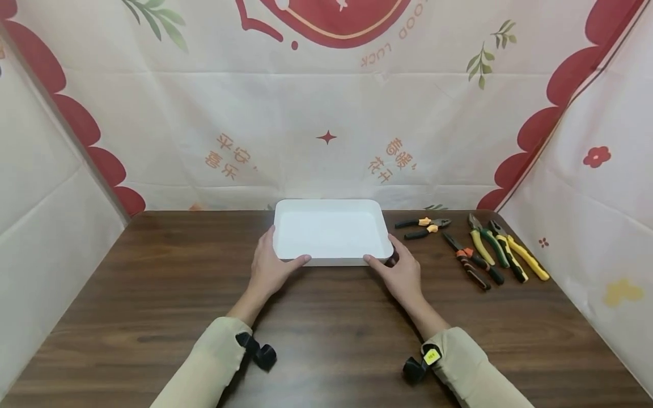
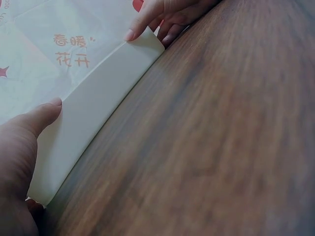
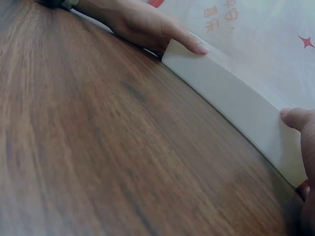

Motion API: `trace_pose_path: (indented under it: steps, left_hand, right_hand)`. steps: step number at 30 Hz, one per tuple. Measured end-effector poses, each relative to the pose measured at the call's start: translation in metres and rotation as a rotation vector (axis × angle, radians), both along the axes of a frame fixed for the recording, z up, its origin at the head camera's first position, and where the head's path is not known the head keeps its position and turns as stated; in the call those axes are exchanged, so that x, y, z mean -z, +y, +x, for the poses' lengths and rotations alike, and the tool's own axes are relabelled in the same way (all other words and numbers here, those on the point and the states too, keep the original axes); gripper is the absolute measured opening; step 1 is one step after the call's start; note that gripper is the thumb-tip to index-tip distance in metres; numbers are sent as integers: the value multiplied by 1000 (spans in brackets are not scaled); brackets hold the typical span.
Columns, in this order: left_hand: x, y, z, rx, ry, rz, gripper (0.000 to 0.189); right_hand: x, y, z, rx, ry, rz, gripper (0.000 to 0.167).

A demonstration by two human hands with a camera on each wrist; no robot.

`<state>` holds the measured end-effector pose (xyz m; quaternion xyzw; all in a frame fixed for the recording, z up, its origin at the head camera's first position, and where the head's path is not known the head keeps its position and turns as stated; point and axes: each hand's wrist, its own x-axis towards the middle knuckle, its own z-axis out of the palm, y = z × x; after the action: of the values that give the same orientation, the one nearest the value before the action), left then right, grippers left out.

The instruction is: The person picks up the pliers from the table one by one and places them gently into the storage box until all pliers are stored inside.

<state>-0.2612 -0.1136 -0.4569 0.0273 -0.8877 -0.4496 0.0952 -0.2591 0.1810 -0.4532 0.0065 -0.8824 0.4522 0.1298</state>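
Observation:
A shallow white rectangular tray (image 1: 331, 229) sits at the far edge of the dark wooden table, bare inside. My left hand (image 1: 269, 263) grips its near left corner, thumb along the front wall and fingers round the left side. At the near right corner, my right hand (image 1: 400, 273) holds it the same way. In the left wrist view the tray's front wall (image 2: 93, 110) stands close over the tabletop, both thumbs at its upper edge. From the right wrist, that wall (image 3: 229, 93) runs between the two hands; the fingers behind the corners are mostly hidden.
Several pliers lie at the back right of the table (image 1: 316, 328): one with black and yellow grips (image 1: 442, 223), one black and orange (image 1: 462, 253), one green and yellow (image 1: 481, 246), one yellow and black (image 1: 528, 258). Printed white cloth (image 1: 306, 102) hangs behind and at both sides.

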Motion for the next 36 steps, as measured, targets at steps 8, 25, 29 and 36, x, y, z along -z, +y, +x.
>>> trace_pose_path:
  steps: [8, 25, 29, 36]
  left_hand:
    - [-1, -5, 2, 26, -5, 12, 118]
    - [-3, -2, 1, 9, -29, 9, 119]
    - [-4, -1, 1, 7, -22, 15, 119]
    - [-2, 0, 0, 7, -31, 6, 119]
  right_hand:
    - [-10, 1, 3, -42, -95, -37, 86]
    - [-81, 116, 8, -116, -160, 421, 91]
    - [-91, 163, -6, -121, -160, 522, 91]
    - [-89, 221, -21, -127, -230, 686, 96]
